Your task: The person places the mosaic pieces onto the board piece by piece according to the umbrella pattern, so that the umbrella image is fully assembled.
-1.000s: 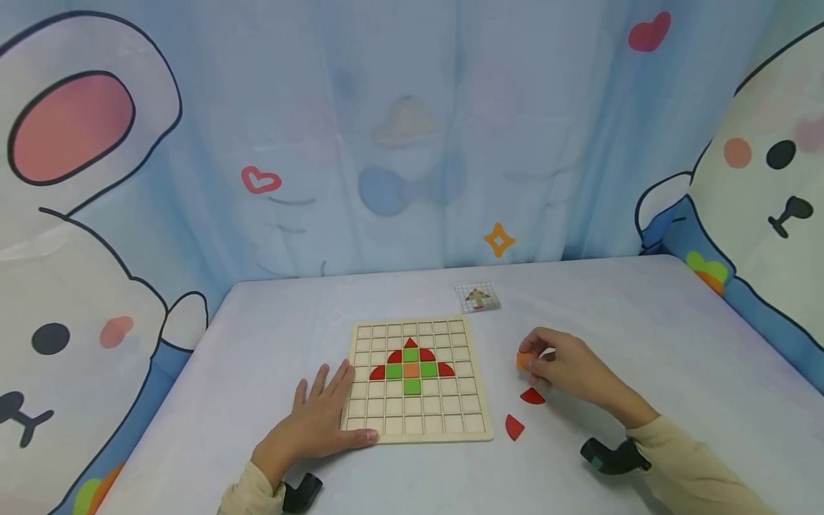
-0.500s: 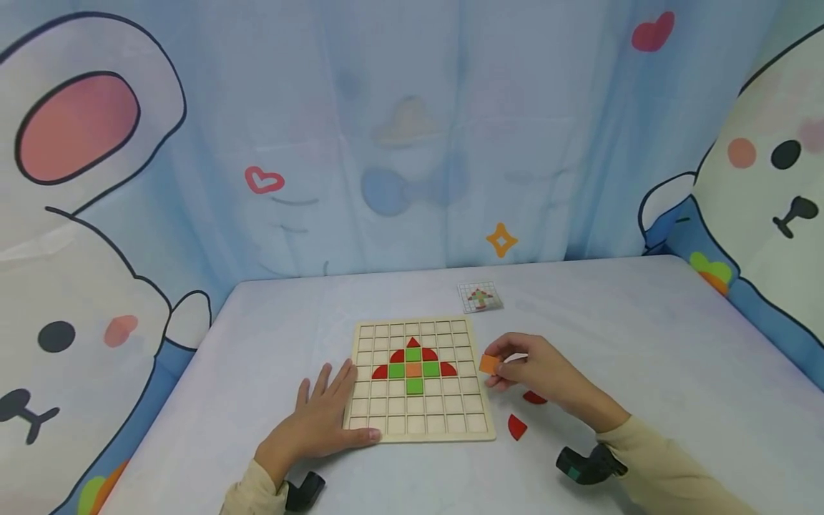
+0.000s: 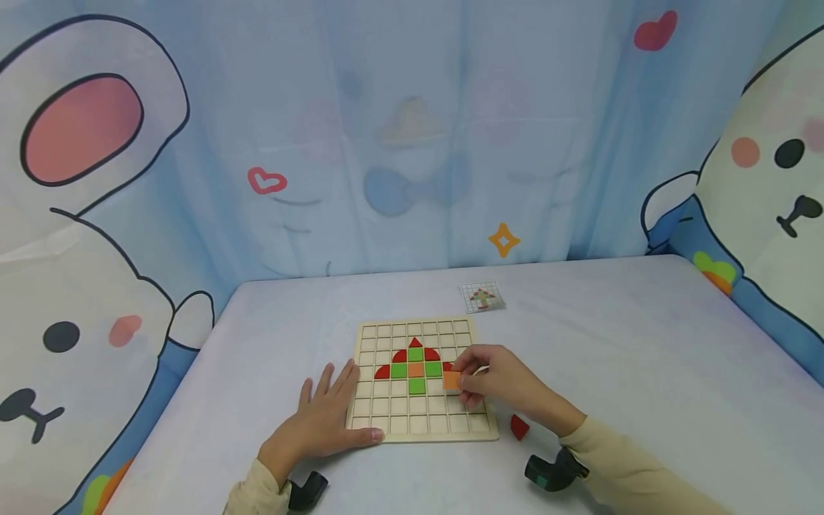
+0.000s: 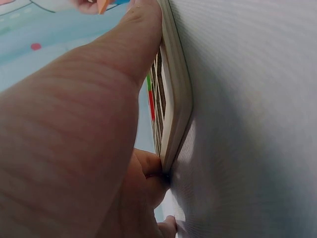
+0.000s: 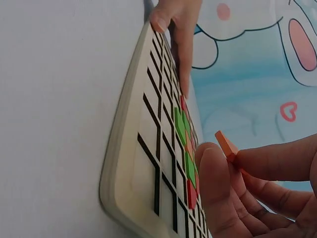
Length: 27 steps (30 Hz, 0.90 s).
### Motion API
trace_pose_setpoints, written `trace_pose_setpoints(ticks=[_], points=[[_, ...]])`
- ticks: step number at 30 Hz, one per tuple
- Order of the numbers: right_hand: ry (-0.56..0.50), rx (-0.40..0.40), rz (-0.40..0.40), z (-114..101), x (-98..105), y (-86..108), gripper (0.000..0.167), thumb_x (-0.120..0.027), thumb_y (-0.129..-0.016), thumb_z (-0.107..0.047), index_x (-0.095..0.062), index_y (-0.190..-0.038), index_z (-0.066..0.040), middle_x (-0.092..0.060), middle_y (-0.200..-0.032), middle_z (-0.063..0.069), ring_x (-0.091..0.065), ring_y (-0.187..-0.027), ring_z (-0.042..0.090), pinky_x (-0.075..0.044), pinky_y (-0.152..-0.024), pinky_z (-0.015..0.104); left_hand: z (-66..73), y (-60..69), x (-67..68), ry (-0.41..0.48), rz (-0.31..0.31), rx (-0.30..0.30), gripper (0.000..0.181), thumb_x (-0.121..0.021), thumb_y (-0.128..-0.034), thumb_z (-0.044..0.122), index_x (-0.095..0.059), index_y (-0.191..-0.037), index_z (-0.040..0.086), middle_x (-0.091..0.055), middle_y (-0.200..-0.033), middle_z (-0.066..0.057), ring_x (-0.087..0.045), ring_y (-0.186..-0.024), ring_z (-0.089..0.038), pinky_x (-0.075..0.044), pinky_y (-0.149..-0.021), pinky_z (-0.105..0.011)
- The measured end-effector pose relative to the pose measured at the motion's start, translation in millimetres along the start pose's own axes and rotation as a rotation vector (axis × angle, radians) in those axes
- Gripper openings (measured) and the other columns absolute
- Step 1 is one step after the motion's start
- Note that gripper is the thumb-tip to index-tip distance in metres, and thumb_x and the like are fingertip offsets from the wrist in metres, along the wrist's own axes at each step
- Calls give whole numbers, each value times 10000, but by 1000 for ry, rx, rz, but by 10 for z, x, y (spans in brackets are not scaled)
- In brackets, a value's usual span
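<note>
A wooden grid board (image 3: 386,426) lies on the table with red, green and orange tiles set in its cells. My left hand (image 3: 317,415) rests along its left side, fingers spread straight, thumb on the near corner; the left wrist view shows the thumb side over the board's edge (image 4: 179,101). Between thumb and fingers, my right hand (image 3: 511,386) pinches an orange square tile (image 3: 451,380) over the right part of the grid. In the right wrist view that orange tile (image 5: 227,146) is raised above the board, tilted. The right hand partly hides the rightmost red tile.
A small clear-wrapped picture card (image 3: 483,297) with a similar coloured pattern lies behind the board. One loose red quarter-circle tile (image 3: 519,428) is on the white tablecloth right of the board, below the right forearm. A printed blue curtain (image 3: 412,143) hangs behind the table.
My right hand has carried the orange tile leftward from the tablecloth to over the board, now covering one loose red tile. The left hand stays in place.
</note>
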State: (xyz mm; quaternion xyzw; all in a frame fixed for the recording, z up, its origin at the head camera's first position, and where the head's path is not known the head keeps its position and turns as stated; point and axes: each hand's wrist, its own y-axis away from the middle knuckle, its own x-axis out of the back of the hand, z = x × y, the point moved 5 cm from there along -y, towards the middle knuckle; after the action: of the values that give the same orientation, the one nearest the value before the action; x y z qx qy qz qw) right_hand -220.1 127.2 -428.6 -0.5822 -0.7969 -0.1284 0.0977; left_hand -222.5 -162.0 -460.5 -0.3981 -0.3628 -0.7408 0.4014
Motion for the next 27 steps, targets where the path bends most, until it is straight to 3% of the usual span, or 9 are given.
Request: trace_pose_setpoints(ticks=[8, 16, 27], points=[[33, 47, -46, -49, -236, -65, 80, -707, -958, 43, -688, -1035, 36, -641, -834, 91, -706, -683, 210, -623, -650, 332, -1, -1, -7, -1, 6, 9, 1235, -776, -854, 724, -211, -1707, 32, -152, -1786, -107, -34, -1630, -424, -9, -1243, -695], [143, 83, -72, -63, -416, -119, 44, -729, -956, 19, -709, -983, -8, -660, -733, 49, -662, -609, 189, -581, -592, 326, 3, 0, -11, 8, 0, 8, 1240, -766, -860, 730, -199, -1707, 23, -137, -1788, -117, -14, -1629, -429, 6, -1239, -698], [273, 113, -20, -88, -523, -152, 88, -730, -902, 48, -716, -913, -39, -620, -681, -6, -615, -572, 135, -498, -571, 255, 7, 4, 15, 21, 6, -12, 1220, -763, -874, 714, -203, -1705, 19, -143, -1786, -125, -21, -1627, -439, 7, -1238, -701]])
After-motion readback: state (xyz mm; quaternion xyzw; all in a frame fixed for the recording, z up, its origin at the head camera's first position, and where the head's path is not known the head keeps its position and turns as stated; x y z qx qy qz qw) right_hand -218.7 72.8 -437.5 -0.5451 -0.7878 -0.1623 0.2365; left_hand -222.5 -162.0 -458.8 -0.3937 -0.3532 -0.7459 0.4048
